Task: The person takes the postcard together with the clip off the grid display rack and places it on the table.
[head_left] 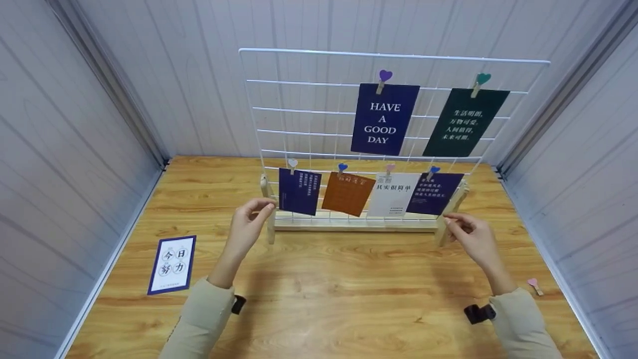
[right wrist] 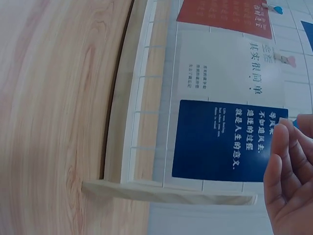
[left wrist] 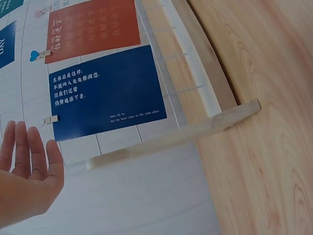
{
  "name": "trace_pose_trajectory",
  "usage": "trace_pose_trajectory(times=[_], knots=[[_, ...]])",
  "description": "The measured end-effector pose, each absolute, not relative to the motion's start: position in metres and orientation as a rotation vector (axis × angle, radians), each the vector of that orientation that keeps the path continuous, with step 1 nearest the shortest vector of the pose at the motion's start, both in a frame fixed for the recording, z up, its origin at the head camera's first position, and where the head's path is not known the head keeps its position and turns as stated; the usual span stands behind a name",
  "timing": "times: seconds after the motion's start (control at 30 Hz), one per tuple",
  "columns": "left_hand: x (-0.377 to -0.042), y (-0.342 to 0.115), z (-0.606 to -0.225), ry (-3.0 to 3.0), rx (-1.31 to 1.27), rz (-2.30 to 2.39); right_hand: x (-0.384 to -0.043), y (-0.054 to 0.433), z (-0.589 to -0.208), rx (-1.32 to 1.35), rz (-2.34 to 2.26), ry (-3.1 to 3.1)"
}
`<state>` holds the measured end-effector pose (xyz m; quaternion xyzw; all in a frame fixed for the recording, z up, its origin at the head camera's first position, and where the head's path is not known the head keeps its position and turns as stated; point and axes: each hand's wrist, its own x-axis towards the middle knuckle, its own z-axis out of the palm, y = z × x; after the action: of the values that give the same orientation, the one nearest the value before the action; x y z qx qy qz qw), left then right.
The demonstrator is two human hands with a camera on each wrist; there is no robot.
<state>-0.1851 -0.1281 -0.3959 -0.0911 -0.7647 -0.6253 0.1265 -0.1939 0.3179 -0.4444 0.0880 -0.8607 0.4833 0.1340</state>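
Note:
A white wire grid rack (head_left: 306,82) stands upright on wooden feet, with cards clipped to it by heart-topped pegs. My left hand (head_left: 251,217) is raised beside its left wooden foot, near a blue card (head_left: 299,192) under a white-heart peg (head_left: 292,163). In the left wrist view, its fingers (left wrist: 37,152) extend loosely with nothing in them. By the right wooden foot (head_left: 442,234), my right hand (head_left: 471,237) is nearest the blue card (head_left: 434,193) with a blue-heart peg (head_left: 434,170). Its fingers (right wrist: 279,142) overlap that card's edge in the right wrist view, loosely bent, holding nothing visible.
An orange card (head_left: 349,193) and a white card (head_left: 391,197) hang between those two. Higher up hang a "HAVE A GOOD DAY" card (head_left: 384,119) and a dark green card (head_left: 466,122). A white card with blue border (head_left: 172,264) lies left on the table; a pink-heart peg (head_left: 535,286) lies right.

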Motion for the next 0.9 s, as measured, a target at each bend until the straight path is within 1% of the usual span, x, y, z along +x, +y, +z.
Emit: trace_pose_trajectory(times=[0.23, 0.57, 0.9], knots=[[-0.188, -0.119, -0.398, -2.229, -0.314, -1.820, -0.195, 0.305, -0.440, 0.215, 1.552, -2.464], [-0.192, -0.101, -0.397, -2.222, -0.368, -1.838, -0.187, 0.275, -0.411, 0.220, 1.601, -2.411], [-0.194, -0.086, -0.397, -2.189, -0.429, -1.866, -0.194, 0.257, -0.405, 0.240, 1.754, -2.325]])
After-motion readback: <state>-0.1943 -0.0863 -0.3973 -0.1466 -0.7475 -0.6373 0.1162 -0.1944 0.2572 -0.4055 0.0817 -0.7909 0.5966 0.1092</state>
